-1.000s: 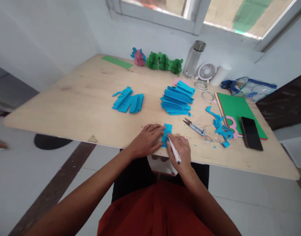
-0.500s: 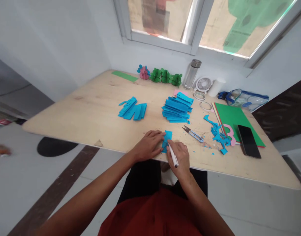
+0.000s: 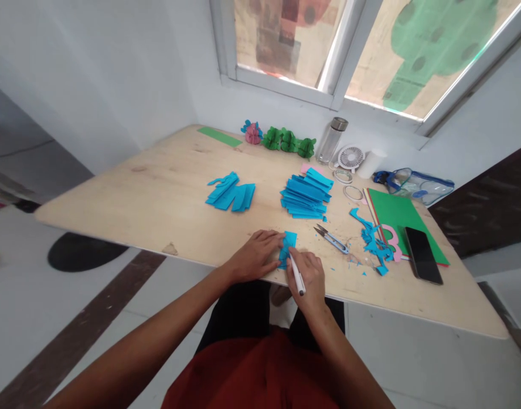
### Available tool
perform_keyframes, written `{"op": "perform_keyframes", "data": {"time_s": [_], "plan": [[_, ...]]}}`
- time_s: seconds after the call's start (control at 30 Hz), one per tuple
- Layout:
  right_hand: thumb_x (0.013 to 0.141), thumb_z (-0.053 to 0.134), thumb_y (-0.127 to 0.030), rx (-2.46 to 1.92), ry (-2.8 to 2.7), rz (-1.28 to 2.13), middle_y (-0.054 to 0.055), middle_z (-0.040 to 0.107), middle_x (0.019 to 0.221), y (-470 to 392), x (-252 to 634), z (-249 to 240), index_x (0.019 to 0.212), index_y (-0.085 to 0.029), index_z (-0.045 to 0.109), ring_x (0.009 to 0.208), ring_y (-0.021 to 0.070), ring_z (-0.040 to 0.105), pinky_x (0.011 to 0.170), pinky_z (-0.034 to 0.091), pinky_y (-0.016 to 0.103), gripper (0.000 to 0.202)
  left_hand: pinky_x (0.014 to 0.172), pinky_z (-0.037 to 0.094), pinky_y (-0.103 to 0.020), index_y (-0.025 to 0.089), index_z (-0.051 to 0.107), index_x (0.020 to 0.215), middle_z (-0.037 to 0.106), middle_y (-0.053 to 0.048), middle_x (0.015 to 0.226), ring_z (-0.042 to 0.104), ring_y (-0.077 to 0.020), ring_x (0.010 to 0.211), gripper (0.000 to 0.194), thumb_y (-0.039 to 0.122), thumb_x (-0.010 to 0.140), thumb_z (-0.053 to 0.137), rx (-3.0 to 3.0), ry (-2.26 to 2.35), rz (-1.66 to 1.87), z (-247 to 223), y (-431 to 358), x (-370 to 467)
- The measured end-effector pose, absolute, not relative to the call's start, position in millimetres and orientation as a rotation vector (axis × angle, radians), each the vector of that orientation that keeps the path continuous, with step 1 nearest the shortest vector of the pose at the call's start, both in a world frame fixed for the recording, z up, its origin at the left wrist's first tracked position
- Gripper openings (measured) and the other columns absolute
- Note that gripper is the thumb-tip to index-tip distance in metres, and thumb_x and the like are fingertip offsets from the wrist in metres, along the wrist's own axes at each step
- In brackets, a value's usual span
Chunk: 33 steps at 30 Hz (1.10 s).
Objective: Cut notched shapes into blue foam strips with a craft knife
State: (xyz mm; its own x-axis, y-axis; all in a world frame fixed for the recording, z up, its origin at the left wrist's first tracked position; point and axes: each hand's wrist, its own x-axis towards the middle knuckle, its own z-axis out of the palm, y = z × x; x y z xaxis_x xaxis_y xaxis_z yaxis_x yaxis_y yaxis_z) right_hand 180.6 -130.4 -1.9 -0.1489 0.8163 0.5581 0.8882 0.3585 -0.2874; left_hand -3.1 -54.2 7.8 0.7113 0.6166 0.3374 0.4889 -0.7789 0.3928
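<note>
A small blue paper piece [image 3: 290, 241] lies near the table's front edge, between my hands. My left hand [image 3: 258, 255] rests flat with fingers stretched, its fingertips on the paper's left side. In my right hand [image 3: 310, 276] is a white pen [image 3: 297, 275] with a dark end, its tip down at the paper. Faint dark marks show on the blue surface, too small to read. Thread snips [image 3: 331, 238] lie to the right of the paper. Beyond it sits a pile of folded blue paper strips [image 3: 305, 196], with a smaller group of blue strips [image 3: 231, 193] to the left.
Blue paper scraps [image 3: 374, 241], a pink paper cutout [image 3: 390, 241], a phone [image 3: 423, 255] and green sheets [image 3: 403, 218] occupy the right side. Along the back stand green paper ornaments [image 3: 288, 141], a glass bottle [image 3: 331, 141], a small fan [image 3: 351, 157] and a clear pouch [image 3: 426, 186].
The camera view has tilted and shifted slightly. My left hand still holds its place on the paper, while the pen in my right hand has moved a little over it.
</note>
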Motion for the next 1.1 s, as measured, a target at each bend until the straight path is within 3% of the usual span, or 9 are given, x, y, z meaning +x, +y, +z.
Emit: {"op": "perform_keyframes", "data": {"time_s": [0.57,0.77,1.1], "plan": [[0.1,0.047,-0.026,-1.491,-1.998,-0.15,0.009,0.072,0.088,-129.5,179.5,-5.4,0.123,-0.017,0.064,0.086,0.0248,0.061,0.074,0.044,0.038,0.03,0.11,0.039,-0.048,0.02,0.049,0.136,0.061,-0.014,0.135,0.048,-0.0313,0.134,0.063,0.041,0.081,0.071,2.648,0.796,0.611,17.4,-29.3,-11.8],[0.098,0.05,-0.022,-1.488,-1.997,-0.127,0.008,0.072,0.09,-130.5,177.9,-2.7,0.124,-0.017,0.063,0.089,0.0249,0.063,0.077,0.045,0.039,0.029,0.11,0.037,-0.05,0.017,0.045,0.139,0.058,-0.018,0.137,0.047,-0.0336,0.134,0.07,0.044,0.081,0.072,2.681,0.782,0.602,11.1,-28.9,-16.3],[0.098,0.051,-0.021,-1.49,-2.014,-0.13,0.009,0.074,0.093,-130.8,177.4,-0.8,0.126,-0.016,0.061,0.091,0.0249,0.064,0.08,0.048,0.04,0.03,0.113,0.033,-0.052,0.014,0.051,0.134,0.057,-0.018,0.139,0.046,-0.034,0.134,0.063,0.042,0.082,0.073,2.688,0.768,0.589,5.3,-29.3,-16.9]]}}
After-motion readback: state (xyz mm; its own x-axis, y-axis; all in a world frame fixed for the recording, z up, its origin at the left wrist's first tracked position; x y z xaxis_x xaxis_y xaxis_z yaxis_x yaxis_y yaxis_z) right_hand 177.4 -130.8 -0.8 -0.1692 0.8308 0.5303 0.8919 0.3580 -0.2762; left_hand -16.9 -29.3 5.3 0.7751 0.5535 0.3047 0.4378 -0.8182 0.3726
